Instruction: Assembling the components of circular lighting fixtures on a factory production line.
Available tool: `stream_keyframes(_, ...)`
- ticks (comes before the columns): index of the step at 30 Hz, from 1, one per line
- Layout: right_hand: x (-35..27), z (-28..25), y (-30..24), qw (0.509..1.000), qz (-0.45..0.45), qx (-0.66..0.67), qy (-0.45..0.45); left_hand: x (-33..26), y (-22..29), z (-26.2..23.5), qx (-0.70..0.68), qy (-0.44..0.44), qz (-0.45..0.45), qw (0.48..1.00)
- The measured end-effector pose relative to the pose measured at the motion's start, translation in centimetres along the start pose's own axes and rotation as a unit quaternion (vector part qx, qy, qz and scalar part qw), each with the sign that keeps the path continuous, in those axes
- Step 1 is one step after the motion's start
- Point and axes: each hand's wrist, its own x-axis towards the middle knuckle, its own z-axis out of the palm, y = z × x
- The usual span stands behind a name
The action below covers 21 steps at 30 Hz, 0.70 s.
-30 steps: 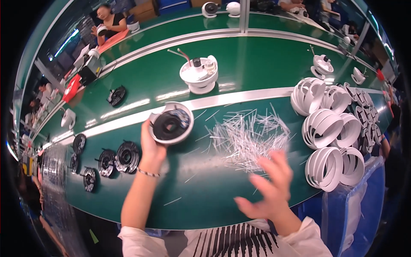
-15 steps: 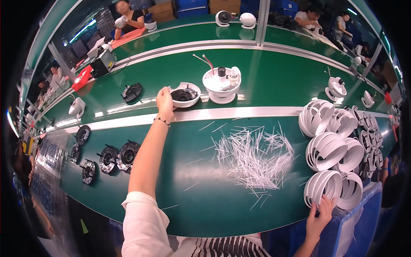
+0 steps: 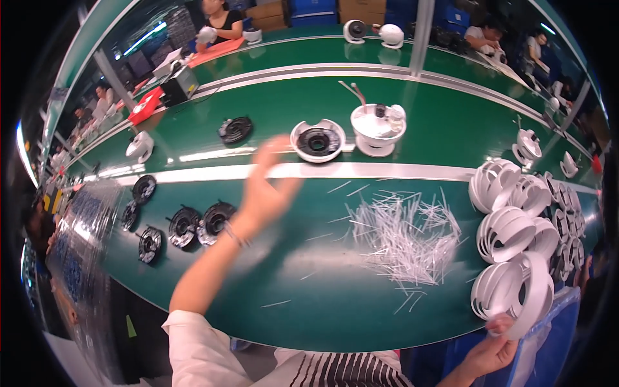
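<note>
My left hand [image 3: 265, 193], blurred and with its fingers apart, hovers empty over the near part of the green table. Just beyond it, a white round housing [image 3: 298, 147] with a black round part [image 3: 318, 140] inside rests on the far green surface. To the right of that housing stands a white bowl-shaped base [image 3: 379, 138] with wires sticking up. At the lower right, my right hand [image 3: 493, 351] pinches the lower edge of a white plastic ring [image 3: 535, 300]. That ring is tilted in front of a stack of white rings [image 3: 493, 287].
Thin white strips [image 3: 409, 238] lie heaped mid-table. Several black round parts [image 3: 185, 227] sit at the left, and another black part [image 3: 236, 130] lies farther back. More ring stacks [image 3: 506, 232] line the right side. A metal rail [image 3: 412, 171] crosses between the two green surfaces. People work beyond.
My left hand has let go of the white housing and drawn back toward me. My right hand has taken a white ring and pulled it away from its stack. The view has shifted slightly.
</note>
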Motion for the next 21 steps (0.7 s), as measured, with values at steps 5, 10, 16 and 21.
stream_keyframes(5,-1.2,6.6,-2.4,0.842,0.297,0.423,-0.157,-7.7,10.8,3.7,-0.015,-0.262,0.266,0.928)
stream_keyframes(10,-0.6,10.4,-6.3,0.848,0.291,0.379,-0.230,-10.1,9.6,3.5,-0.046,-0.127,0.231,0.964)
stream_keyframes(16,0.8,11.2,-5.0,0.744,0.376,0.512,-0.209,-9.7,10.8,3.5,-0.062,-0.066,0.254,0.963)
stream_keyframes(21,2.3,11.0,-3.3,0.832,0.299,0.374,-0.281,-9.9,10.4,2.4,-0.110,-0.067,0.209,0.969)
